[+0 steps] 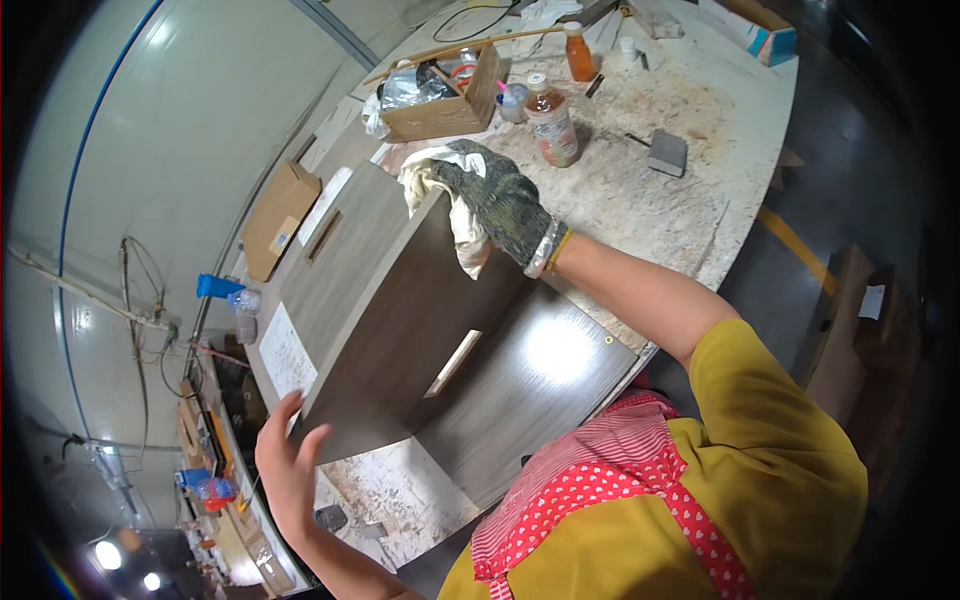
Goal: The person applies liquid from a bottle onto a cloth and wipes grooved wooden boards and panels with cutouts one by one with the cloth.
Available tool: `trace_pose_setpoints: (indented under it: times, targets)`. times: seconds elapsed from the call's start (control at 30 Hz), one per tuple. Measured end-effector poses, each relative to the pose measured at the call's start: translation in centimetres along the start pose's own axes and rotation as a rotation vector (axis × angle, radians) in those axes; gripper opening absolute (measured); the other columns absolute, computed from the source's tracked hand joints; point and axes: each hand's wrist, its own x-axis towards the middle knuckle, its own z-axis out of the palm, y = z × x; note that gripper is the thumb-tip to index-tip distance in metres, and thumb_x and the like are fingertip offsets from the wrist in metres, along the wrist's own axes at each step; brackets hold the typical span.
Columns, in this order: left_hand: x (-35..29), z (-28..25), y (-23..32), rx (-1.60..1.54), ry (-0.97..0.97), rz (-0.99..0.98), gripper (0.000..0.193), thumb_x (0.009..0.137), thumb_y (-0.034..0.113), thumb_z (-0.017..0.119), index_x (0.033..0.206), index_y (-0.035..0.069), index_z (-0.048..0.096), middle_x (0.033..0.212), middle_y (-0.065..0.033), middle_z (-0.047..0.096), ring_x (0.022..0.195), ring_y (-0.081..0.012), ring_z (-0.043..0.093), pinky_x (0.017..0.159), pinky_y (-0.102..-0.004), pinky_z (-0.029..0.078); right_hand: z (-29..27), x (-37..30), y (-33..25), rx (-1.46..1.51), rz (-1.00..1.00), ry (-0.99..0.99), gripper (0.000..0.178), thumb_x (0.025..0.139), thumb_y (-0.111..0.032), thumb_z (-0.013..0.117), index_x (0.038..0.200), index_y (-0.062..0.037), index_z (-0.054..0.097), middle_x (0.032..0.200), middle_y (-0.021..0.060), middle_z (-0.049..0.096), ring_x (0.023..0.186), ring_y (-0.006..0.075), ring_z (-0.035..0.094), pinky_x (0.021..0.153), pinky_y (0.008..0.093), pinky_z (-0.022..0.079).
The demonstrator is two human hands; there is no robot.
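Observation:
A grey wood-grain panel (385,310) with a rectangular slot stands on edge, tilted, in front of me. My right hand (495,200), in a dark knit glove, presses a white cloth (465,235) over the panel's far upper corner. My bare left hand (290,465) is at the panel's near left end, thumb and fingers apart around the corner; whether it touches is hard to see. A second grey panel (540,370) lies flat on the right side of the standing one. Another slotted grey panel (335,260) lies behind it on the left.
On the dusty worktable (640,220) stand a wooden box (440,115) of odds and ends, a drink bottle (552,125), an orange bottle (578,55) and a grey sanding block (667,153). Cardboard (280,220) lies at the left. A carton (750,30) sits at the far right edge.

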Motion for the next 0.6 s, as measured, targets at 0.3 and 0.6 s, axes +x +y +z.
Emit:
trace_pose_setpoints:
  times: [0.3, 0.6]
  targets:
    - [6.5, 5.7, 11.6, 0.192, -0.172, 0.242, 0.033, 0.076, 0.019, 0.072, 0.100, 0.001, 0.058, 0.067, -0.0174, 0.056, 0.059, -0.0331, 0.055, 0.055, -0.0365, 0.043, -2.8, -2.2, -4.1, 0.950, 0.224, 0.119, 0.030, 0.082, -0.011, 0.056, 0.112, -0.0066, 0.056, 0.114, 0.0151, 0.057, 0.097, 0.0307, 0.056, 0.087, 0.0394, 0.045]
    - [-5.8, 2.0, 7.2, -0.115, 0.259, 0.064, 0.026, 0.074, 0.005, 0.070, 0.096, -0.003, 0.059, 0.081, -0.0103, 0.061, 0.069, -0.0166, 0.057, 0.065, -0.0255, 0.044, -0.9, -7.8, 2.8, 0.646, 0.066, -0.437, 0.024, 0.086, -0.012, 0.053, 0.109, -0.0125, 0.061, 0.093, 0.0097, 0.060, 0.089, 0.0280, 0.056, 0.081, 0.0392, 0.044]
